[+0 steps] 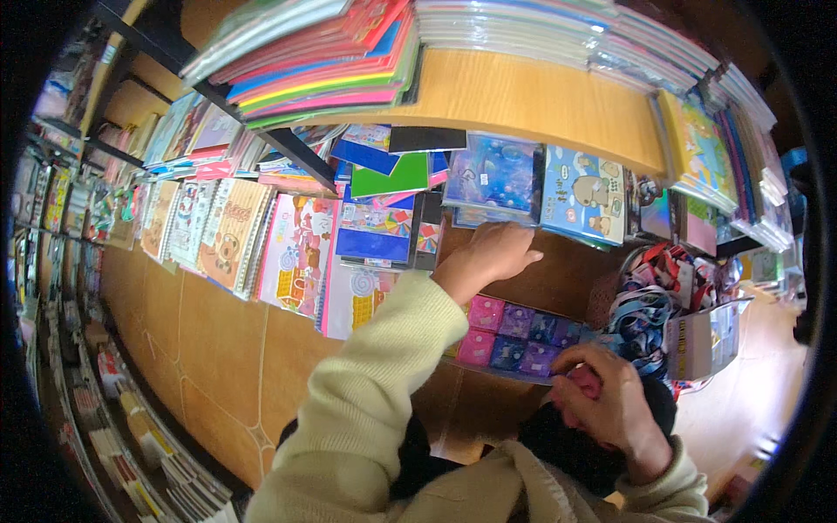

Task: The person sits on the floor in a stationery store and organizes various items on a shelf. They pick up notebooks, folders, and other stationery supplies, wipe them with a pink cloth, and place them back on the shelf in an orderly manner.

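Note:
My left hand (pixel 494 253) reaches forward to the front edge of a stack of galaxy-print notebooks (pixel 494 173) on the lower shelf. Its thumb points right and its other fingers are bent out of sight, so whether they grip anything is unclear. Beside the stack is a notebook with a cartoon bear cover (pixel 585 189). Near my right knee, my right hand (pixel 608 395) is curled around a small pink item (pixel 584 381), partly covered by the fingers. Between the hands lies a tray of small pink, purple and blue packets (pixel 516 333).
Overhead, a wooden shelf (pixel 523 91) juts out, bearing stacks of coloured folders (pixel 327 78). Spiral notebooks (pixel 229 235) and a candy-house cover book (pixel 297 252) stand at left on the tiled floor (pixel 222 333). A box of lanyards (pixel 703 340) is at right.

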A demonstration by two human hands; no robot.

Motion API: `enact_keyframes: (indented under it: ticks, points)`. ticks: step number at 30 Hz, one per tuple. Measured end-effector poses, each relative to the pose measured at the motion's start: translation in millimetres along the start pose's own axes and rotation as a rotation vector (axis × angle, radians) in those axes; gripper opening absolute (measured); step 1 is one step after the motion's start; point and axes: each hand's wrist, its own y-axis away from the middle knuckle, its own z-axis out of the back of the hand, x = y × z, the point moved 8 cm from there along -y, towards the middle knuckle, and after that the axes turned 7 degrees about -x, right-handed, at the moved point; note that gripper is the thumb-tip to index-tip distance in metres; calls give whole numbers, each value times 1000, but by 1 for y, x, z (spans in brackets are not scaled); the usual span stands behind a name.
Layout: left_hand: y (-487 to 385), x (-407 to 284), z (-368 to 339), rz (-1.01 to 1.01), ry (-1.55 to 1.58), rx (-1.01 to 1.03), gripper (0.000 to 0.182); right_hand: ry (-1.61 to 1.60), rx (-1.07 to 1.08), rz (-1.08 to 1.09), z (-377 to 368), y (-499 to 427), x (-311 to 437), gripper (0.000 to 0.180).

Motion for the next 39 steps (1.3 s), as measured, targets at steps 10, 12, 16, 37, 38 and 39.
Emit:
enact_keyframes:
  ticks: [10,12,16,37,38,39]
  points:
    - [-17,164,124,132,-74,-628,66,365,-117,-285,-29,11,6,20]
    - [-15,221,128,309,-66,-769,62,389,-95,-369,-35,22,-9,18]
    - [12,294,115,448,-177,-1059,53,318,-88,-666,-43,87,-103,11]
    - [67,360,106,598,290,-911,80,221,-464,357,-117,-209,-3,34]
    - [62,367,90,572,562,-797,70,128,-548,278,-102,-245,-12,44]
    - [58,361,76,531,824,-664,59,166,-649,284,-90,-284,-22,53]
